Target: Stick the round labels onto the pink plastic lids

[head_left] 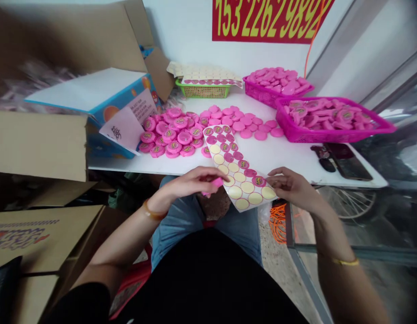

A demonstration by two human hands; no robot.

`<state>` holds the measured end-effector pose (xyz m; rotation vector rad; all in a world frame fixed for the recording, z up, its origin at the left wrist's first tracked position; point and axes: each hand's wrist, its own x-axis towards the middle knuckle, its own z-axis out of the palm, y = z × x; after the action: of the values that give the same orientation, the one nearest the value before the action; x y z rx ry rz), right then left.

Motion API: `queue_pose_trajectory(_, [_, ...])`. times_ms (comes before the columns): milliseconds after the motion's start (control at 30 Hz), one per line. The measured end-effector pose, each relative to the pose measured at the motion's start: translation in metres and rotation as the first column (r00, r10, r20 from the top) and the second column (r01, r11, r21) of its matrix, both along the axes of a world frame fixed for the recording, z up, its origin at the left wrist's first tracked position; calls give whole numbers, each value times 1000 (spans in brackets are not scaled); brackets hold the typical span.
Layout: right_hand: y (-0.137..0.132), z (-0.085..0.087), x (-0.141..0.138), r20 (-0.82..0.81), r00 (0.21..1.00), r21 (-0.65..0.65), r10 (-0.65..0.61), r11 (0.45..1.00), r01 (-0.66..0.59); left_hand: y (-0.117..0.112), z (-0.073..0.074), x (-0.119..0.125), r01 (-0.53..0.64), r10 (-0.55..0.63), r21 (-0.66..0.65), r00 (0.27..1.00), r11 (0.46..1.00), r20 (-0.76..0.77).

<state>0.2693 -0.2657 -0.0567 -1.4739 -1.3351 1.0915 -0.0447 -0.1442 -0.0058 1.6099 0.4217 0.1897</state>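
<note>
My left hand [198,181] is closed round a small pink plastic case [214,186], its fingertips by the left edge of a sticker sheet [241,179]. The sheet hangs over the table's front edge; some round magenta stickers are still on it, and bare cream circles show elsewhere. My right hand [289,188] pinches the sheet's right edge, beside a sticker with a green and yellow print. Whether a loose sticker is between those fingers I cannot tell. Behind the sheet lies a heap of pink cases with round labels [174,130], and right of it plain pink ones [251,121].
Two magenta baskets [333,135] of pink pieces stand at the right rear. A green basket [205,92] holds more sticker sheets. A phone [350,162] and dark keys lie front right. Open cartons [39,144] crowd the left side; orange cord [278,223] lies below.
</note>
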Motion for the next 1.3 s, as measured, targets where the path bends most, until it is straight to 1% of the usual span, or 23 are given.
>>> queue_pose_trajectory(67, [11, 23, 9, 134, 988, 22, 79, 996, -83, 15, 8, 42, 55, -70, 207, 996, 977, 63])
queue_pose_trajectory(100, [16, 34, 11, 185, 976, 40, 113, 992, -122, 25, 9, 64, 53, -80, 268, 993, 962, 91])
queue_pose_trajectory(133, [22, 45, 12, 237, 962, 58, 138, 986, -156, 35, 9, 85, 68, -97, 286, 991, 956, 89])
queue_pose_trajectory(200, [34, 62, 12, 356, 927, 130, 120, 976, -176, 56, 8, 119, 36, -49, 258, 998, 966, 42])
queue_pose_trajectory(233, [39, 68, 11, 415, 906, 176, 85, 970, -171, 66, 8, 131, 58, -53, 238, 998, 970, -26])
queue_pose_trajectory(300, [51, 74, 11, 499, 867, 272, -16, 952, -139, 83, 9, 144, 148, -123, 172, 981, 974, -149])
queue_pose_trajectory(333, [57, 75, 11, 520, 852, 314, -67, 942, -118, 90, 10, 146, 181, -155, 136, 971, 974, -181])
queue_pose_trajectory(367, [64, 74, 12, 531, 839, 352, -116, 931, -93, 95, 11, 145, 191, -169, 102, 967, 976, -192])
queue_pose_trajectory(400, [72, 71, 14, 536, 828, 389, -168, 919, -65, 100, 11, 142, 173, -157, 72, 969, 982, -190])
queue_pose_trajectory(500, [94, 62, 17, 553, 779, 472, -296, 882, -1, 107, 13, 131, 42, -43, -9, 983, 999, -178])
queue_pose_trajectory(567, [107, 55, 15, 581, 729, 528, -363, 849, 2, 110, 13, 127, -23, 14, -50, 985, 998, -171])
queue_pose_trajectory(667, [119, 46, 5, 613, 630, 623, -476, 782, -16, 114, 12, 126, -124, 112, -78, 983, 989, -145])
queue_pose_trajectory(700, [121, 42, -1, 604, 615, 643, -507, 766, -1, 115, 12, 127, -164, 151, -83, 979, 983, -138])
queue_pose_trajectory(733, [122, 38, -8, 587, 620, 648, -521, 762, 27, 117, 11, 127, -199, 187, -90, 974, 976, -131])
queue_pose_trajectory(767, [123, 34, -14, 562, 646, 635, -518, 770, 65, 118, 9, 127, -224, 211, -102, 970, 969, -123])
queue_pose_trajectory(833, [124, 24, -27, 494, 720, 582, -488, 800, 144, 118, 6, 126, -225, 210, -131, 970, 965, -118])
queue_pose_trajectory(867, [125, 18, -32, 453, 746, 562, -489, 806, 187, 118, 4, 125, -210, 195, -151, 975, 966, -108])
queue_pose_trajectory(933, [127, 8, -38, 360, 760, 553, -540, 780, 292, 118, 0, 122, -157, 147, -197, 987, 968, -63])
queue_pose_trajectory(1000, [129, 1, -40, 289, 762, 548, -579, 753, 364, 117, -4, 119, -113, 117, -233, 993, 966, 0])
queue_pose_trajectory(1100, [130, -3, -39, 209, 797, 518, -567, 755, 401, 118, -10, 115, -77, 95, -249, 994, 965, 59])
queue_pose_trajectory(1200, [131, -1, -39, 144, 853, 457, -502, 798, 392, 120, -15, 113, -46, 71, -240, 993, 970, 99])
queue_pose_trajectory(1267, [130, 1, -39, 125, 866, 433, -485, 812, 392, 121, -19, 113, -18, 46, -215, 991, 977, 126])
queue_pose_trajectory(1300, [130, 3, -40, 122, 863, 436, -491, 807, 398, 122, -21, 113, -6, 33, -192, 990, 981, 139])
